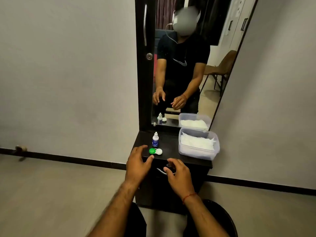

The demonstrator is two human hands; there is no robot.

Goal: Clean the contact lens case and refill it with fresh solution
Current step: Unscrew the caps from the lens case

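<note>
Because the case (155, 151) is small and light and lies close to the near edge of the table (171, 146), the main risk, in my judgement, is that the left hand (137, 164) pushes it instead of taking it, so that it slides off the edge to the floor. The bottle (155, 139) stands upright just behind the case, on its far side, and a reach that goes too far could knock it over. Its cap seems to be on, so a spill is less likely, but I cannot be sure. When the caps are unscrewed, the green one on the left and the white one on the right could be dropped if only one hand steadies the case. The left hand is open, palm down, with fingers spread. Its thumb points to the right, just on the near side of the case, and its forefinger lies left of the green cap, so the case sits in the gap between them, apparently not touched. The right hand (177, 173) hovers nearer, in front of the drawer handle (160, 171), with fingers loosely curled and nothing in them, so I count it as open too. A clear box (196, 153) of white tissues (196, 141) stands at the right of the table, well apart from the case.
</note>
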